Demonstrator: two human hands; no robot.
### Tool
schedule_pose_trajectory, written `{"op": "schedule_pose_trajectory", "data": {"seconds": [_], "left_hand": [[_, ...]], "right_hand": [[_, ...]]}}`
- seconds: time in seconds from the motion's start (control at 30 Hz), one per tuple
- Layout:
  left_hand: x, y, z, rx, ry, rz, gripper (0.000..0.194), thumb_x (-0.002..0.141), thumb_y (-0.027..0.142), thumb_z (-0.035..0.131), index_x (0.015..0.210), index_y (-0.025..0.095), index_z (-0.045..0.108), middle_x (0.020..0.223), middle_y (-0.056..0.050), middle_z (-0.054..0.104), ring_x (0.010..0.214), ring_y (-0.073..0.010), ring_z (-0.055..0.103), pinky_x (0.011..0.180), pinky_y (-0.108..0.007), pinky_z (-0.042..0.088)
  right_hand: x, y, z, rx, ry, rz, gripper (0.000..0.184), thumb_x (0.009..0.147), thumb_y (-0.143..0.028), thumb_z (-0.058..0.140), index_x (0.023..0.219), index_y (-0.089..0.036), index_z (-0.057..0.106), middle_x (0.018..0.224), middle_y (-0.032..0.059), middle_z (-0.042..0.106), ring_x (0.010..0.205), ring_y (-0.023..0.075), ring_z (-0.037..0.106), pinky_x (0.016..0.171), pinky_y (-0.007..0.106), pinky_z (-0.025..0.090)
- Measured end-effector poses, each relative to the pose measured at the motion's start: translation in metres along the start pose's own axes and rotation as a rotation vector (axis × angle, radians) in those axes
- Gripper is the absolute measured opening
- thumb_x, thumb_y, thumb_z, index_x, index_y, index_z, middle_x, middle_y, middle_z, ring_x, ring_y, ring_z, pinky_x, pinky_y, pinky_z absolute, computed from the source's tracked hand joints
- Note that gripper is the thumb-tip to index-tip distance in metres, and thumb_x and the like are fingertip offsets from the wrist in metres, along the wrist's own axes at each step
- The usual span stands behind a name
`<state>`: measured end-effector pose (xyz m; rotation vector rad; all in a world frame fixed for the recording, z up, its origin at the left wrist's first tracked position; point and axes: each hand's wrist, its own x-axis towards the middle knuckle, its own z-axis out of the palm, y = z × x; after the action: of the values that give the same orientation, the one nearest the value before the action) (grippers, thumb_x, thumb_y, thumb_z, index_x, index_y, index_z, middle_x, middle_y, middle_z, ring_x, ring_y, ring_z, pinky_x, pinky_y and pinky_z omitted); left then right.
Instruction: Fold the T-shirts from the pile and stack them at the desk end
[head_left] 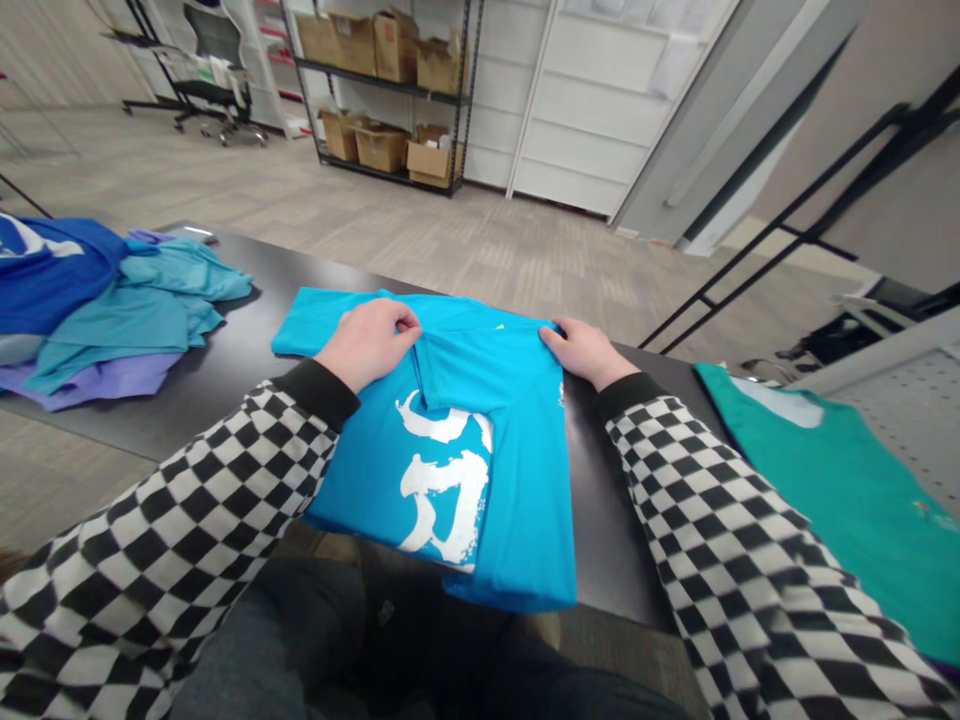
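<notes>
A bright blue T-shirt (450, 480) with a large white print lies folded on the black table (240, 350), its long fold running toward me. My left hand (367, 345) pinches the cloth at the far edge, close to the middle of the shirt. My right hand (585, 352) grips the far right edge of the same shirt with its fingers pointing left. A checkered sleeve covers each of my forearms. The shirt's near end hangs just over the table's front edge.
A heap of blue, turquoise and lilac garments (105, 300) lies at the table's left. A green garment (840, 500) lies to the right. Metal shelves (382, 100) with cardboard boxes and an office chair (210, 90) stand on the carpet beyond. A black railing (780, 220) stands at right.
</notes>
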<state>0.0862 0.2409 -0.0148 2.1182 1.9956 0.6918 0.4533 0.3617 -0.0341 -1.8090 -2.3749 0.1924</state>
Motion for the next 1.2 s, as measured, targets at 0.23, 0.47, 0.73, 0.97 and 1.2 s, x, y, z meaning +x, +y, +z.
{"op": "schedule_pose_trajectory", "data": {"seconds": [0.23, 0.47, 0.73, 0.97, 1.2], "left_hand": [[-0.012, 0.020, -0.003, 0.002, 0.042, 0.109, 0.025, 0.102, 0.034, 0.064, 0.113, 0.022, 0.082, 0.122, -0.012, 0.081, 0.119, -0.0326, 0.072, 0.112, -0.047, 0.054], [-0.024, 0.041, -0.007, -0.211, -0.330, 0.550, 0.023, 0.103, 0.040, 0.069, 0.102, 0.023, 0.083, 0.113, -0.007, 0.082, 0.113, -0.0261, 0.073, 0.107, -0.038, 0.053], [-0.025, 0.042, 0.000, -0.161, -0.338, 0.585, 0.029, 0.107, 0.043, 0.067, 0.113, 0.023, 0.086, 0.128, -0.010, 0.082, 0.125, -0.0287, 0.072, 0.119, -0.041, 0.049], [-0.025, 0.036, 0.012, -0.079, -0.475, 0.530, 0.072, 0.112, 0.060, 0.058, 0.176, 0.026, 0.052, 0.189, -0.009, 0.037, 0.178, -0.0326, 0.027, 0.144, -0.049, 0.019], [-0.026, 0.042, 0.008, -0.001, -0.470, 0.530, 0.072, 0.115, 0.061, 0.050, 0.178, 0.025, 0.049, 0.189, -0.010, 0.035, 0.178, -0.0315, 0.027, 0.146, -0.050, 0.015]], "right_hand": [[0.001, 0.002, 0.002, 0.007, 0.010, -0.008, 0.060, 0.116, -0.058, 0.044, 0.145, -0.016, 0.076, 0.154, 0.0212, 0.074, 0.142, 0.0426, 0.068, 0.125, 0.057, 0.046], [-0.001, 0.000, 0.000, 0.009, 0.004, 0.001, 0.060, 0.116, -0.058, 0.045, 0.147, -0.017, 0.075, 0.155, 0.0211, 0.073, 0.143, 0.0422, 0.068, 0.123, 0.054, 0.047], [-0.001, -0.001, -0.001, 0.002, 0.001, 0.006, 0.058, 0.116, -0.058, 0.045, 0.144, -0.018, 0.077, 0.153, 0.0205, 0.074, 0.141, 0.0422, 0.069, 0.122, 0.054, 0.049], [0.000, 0.000, -0.001, -0.001, 0.004, -0.006, 0.059, 0.116, -0.058, 0.044, 0.143, -0.017, 0.077, 0.152, 0.0211, 0.075, 0.139, 0.0425, 0.070, 0.121, 0.054, 0.049], [0.000, -0.001, -0.001, -0.009, 0.000, 0.001, 0.058, 0.116, -0.058, 0.045, 0.143, -0.018, 0.077, 0.150, 0.0202, 0.076, 0.138, 0.0408, 0.070, 0.120, 0.052, 0.050]]}}
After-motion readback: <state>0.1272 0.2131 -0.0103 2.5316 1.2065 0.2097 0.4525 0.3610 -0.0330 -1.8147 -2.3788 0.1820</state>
